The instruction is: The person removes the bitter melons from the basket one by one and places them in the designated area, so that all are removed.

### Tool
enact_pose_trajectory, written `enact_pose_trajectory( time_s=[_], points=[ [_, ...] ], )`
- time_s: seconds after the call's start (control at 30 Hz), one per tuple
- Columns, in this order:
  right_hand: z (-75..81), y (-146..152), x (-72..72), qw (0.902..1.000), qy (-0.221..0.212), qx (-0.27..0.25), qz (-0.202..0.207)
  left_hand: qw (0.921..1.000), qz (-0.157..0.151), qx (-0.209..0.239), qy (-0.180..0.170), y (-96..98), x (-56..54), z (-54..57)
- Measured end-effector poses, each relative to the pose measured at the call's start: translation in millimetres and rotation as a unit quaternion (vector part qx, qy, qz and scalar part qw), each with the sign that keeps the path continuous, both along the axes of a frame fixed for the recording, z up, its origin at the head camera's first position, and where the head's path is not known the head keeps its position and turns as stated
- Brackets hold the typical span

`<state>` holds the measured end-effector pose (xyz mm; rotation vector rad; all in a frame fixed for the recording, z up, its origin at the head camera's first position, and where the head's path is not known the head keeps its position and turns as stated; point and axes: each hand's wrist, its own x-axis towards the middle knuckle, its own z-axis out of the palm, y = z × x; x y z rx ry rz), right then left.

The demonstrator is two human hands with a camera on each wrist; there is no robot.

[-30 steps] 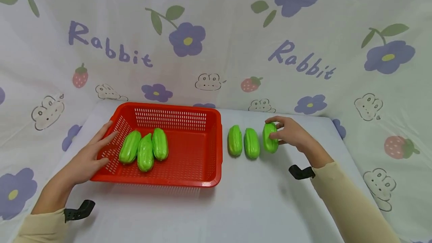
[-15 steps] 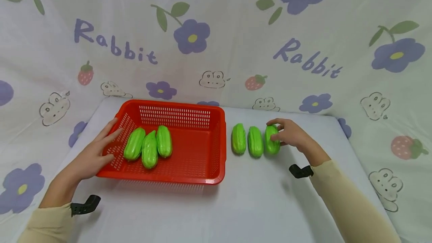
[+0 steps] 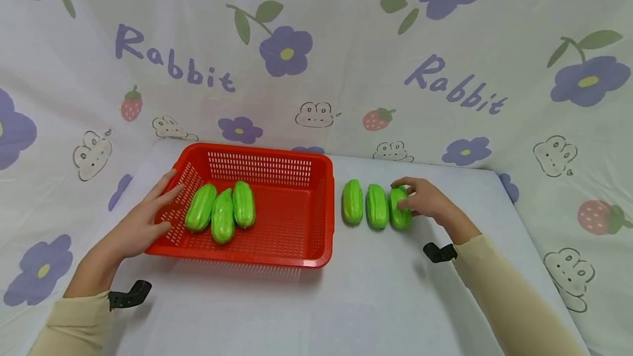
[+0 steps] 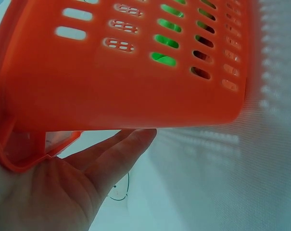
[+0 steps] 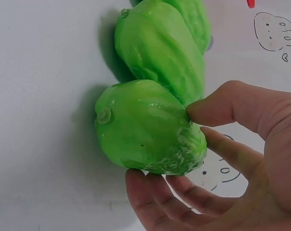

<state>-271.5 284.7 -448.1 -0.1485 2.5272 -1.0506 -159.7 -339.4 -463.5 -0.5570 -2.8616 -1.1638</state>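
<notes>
At the left, my left hand rests with spread, fairly straight fingers on the side of a red plastic basket. The left wrist view shows fingers along the basket's slotted outer wall. Inside the basket lie three bright green, elongated, ribbed gourds. My right hand holds a similar green gourd between thumb and fingers at the right end of a row. Beside it lie a middle gourd and a left gourd, both on the table.
A white-covered table bears everything. Behind it hangs a patterned cloth with purple flowers, strawberries and rabbits. The basket's right wall stands between its contents and the row of gourds.
My right hand has lowered its gourd and brought it close against the middle one. My left hand stays at the basket's left side. The head view has shifted slightly.
</notes>
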Motion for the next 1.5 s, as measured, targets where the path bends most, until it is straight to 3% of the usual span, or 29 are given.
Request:
enact_pose_trajectory(
  time_s=[0.43,1.13,1.5],
  points=[
    [10.4,1.0,1.5,0.9998,-0.019,0.005,-0.009,1.0000,0.005,-0.003,-0.004,0.0,-1.5,1.7],
    [8.0,3.5,3.5,0.9992,-0.038,0.002,-0.014,0.9998,0.002,0.001,-0.018,1.5,1.0,4.4],
    [22.7,3.6,4.3,0.9996,-0.016,-0.008,-0.022,0.9999,-0.001,-0.001,-0.013,0.1,0.2,4.7]
  ],
)
